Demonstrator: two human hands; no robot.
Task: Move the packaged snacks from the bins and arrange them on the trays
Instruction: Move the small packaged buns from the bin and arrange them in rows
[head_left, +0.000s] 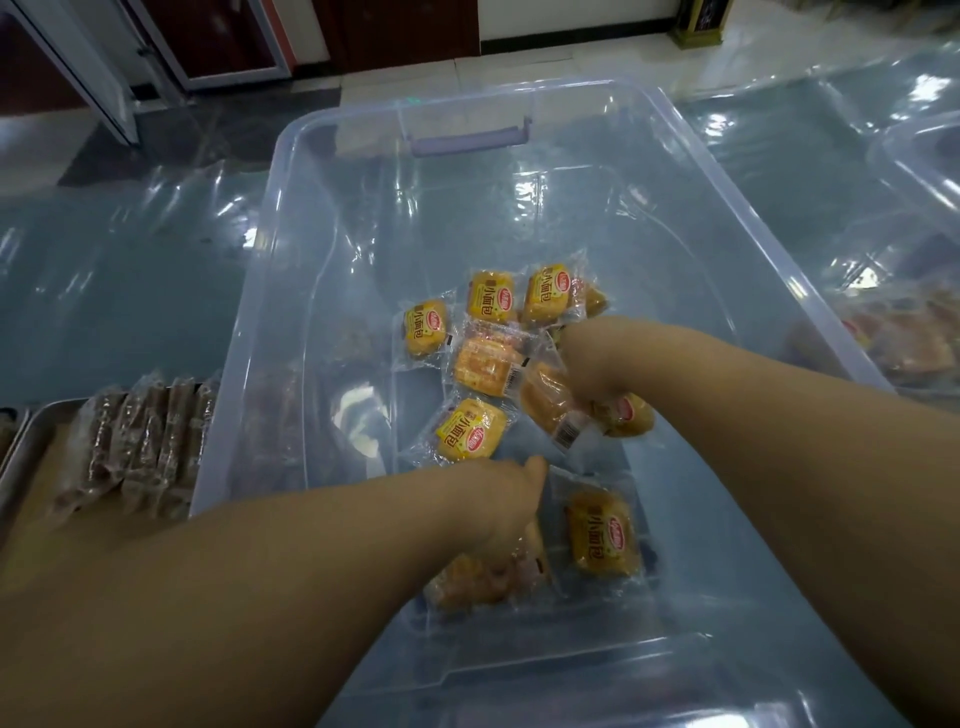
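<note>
Step in hand: collecting snacks from the bin.
Both hands, left (506, 512) and right (597, 366), pinch yellow plastic-wrapped bread packets (470, 428) inside the clear plastic bin (291, 249); next, lift toward the metal tray (31, 441), lower left.

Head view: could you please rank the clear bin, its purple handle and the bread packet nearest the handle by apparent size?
1. Clear bin
2. Purple handle
3. Bread packet; it looks close to the handle, so that order is unsure.
</note>
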